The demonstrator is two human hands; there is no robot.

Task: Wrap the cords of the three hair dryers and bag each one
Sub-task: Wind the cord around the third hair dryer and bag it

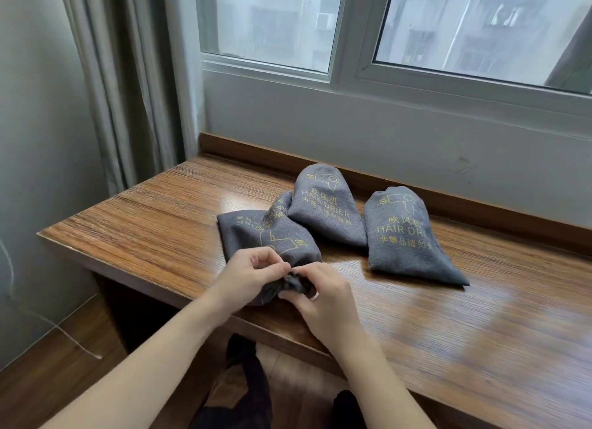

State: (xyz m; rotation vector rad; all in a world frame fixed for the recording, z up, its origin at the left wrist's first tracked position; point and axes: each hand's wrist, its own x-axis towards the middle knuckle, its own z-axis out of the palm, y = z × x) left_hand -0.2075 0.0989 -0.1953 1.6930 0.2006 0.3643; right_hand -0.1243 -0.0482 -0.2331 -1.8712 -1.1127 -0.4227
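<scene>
Left hand (248, 276), centre frame: pinches the gathered mouth of the near bag (272, 239). Right hand (323, 295), touching it: grips the same mouth. Advice: cinch evenly, keeping the neck bunched tight.

Near bag, centre, at the table (144, 223) edge: bulging; contents unseen, presumably a dryer.

Middle bag (323, 207), upper centre: full, closed.

Right bag (407, 236), centre right: full, closed.

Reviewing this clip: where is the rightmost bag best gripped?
Probably at its flat near end: the rightmost bag bulges toward the window and tapers to a thin corner nearest the person, so pinch that slack cloth from the table edge side.
</scene>
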